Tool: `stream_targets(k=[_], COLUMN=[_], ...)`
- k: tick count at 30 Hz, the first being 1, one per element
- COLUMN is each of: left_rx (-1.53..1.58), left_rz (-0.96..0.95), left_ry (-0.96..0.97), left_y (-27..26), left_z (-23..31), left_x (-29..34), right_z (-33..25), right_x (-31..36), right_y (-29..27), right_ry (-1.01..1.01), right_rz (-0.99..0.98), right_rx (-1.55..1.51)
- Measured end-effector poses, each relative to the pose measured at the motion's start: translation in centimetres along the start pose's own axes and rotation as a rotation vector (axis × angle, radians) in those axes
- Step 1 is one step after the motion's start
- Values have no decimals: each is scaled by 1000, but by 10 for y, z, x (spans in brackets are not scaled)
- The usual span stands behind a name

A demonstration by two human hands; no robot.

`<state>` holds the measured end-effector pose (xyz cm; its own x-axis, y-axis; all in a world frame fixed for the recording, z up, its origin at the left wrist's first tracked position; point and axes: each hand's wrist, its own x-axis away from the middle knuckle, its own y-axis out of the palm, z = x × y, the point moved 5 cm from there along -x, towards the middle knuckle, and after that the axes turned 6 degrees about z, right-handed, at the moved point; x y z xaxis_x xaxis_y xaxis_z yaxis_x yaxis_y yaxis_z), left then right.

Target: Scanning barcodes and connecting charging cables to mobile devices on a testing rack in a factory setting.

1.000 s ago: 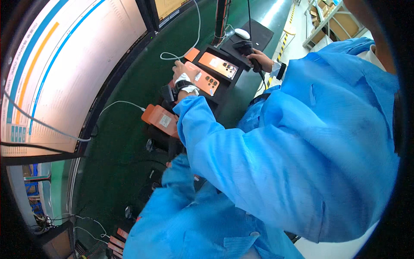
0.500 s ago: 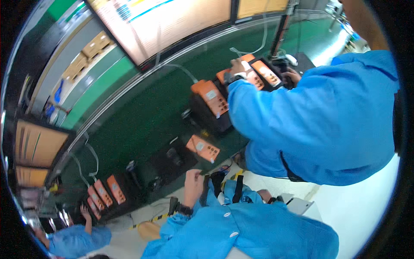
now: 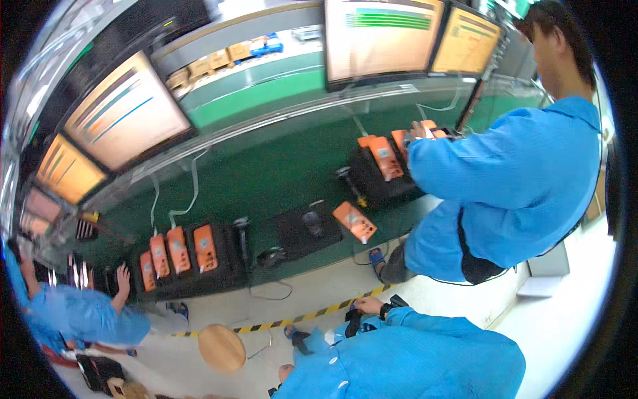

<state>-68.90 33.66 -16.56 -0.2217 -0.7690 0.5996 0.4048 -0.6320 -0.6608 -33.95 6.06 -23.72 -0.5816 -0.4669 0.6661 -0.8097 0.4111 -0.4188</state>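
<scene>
In front of my body, my right hand (image 3: 367, 305) is held low, a dark band at its wrist, fingers curled beside a black strap (image 3: 354, 324). Whether it grips the strap is hard to make out. Only a small part of my left hand (image 3: 286, 372) shows by the left side of my blue jacket; its fingers are hidden. Both hands are away from the bench. Nearest on the bench lies an orange phone (image 3: 354, 223) with dark camera lenses, near the front edge, beside a black mat (image 3: 308, 229).
A co-worker in blue (image 3: 498, 179) reaches over phones on a black stand (image 3: 379, 186) at right. Another co-worker (image 3: 86, 316) is by a stand of several orange phones (image 3: 206, 248) at left. A round wooden stool (image 3: 222, 348) and striped floor tape (image 3: 266, 325) lie below. Monitors (image 3: 126, 110) line the back.
The view has swung, bringing more floor and the stool into sight. My left hand has dropped from near the bench edge to my side. The right co-worker still reaches over the phones.
</scene>
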Motion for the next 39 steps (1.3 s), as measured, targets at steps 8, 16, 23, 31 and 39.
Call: stream_targets(k=[8,16,23,31,39], left_rx=[22,32,136,232,61], left_rz=[-70,-67,-72,135,178], left_ry=[3,157,317,276,287], left_y=[-44,-101,-107,-178,-242], left_z=[-104,-122,-94,13,139], left_x=[-85,-192,-257,-258,-257], right_z=[-118,-201,-289,-415,-467], right_x=[-12,-20,-17,-44,-59], right_y=[91,185,191,188,102], right_ry=[-241,-131,-196,-520,-543], right_rz=[-83,-150,-193,-141,32], right_rx=[687,278,341,183,-4])
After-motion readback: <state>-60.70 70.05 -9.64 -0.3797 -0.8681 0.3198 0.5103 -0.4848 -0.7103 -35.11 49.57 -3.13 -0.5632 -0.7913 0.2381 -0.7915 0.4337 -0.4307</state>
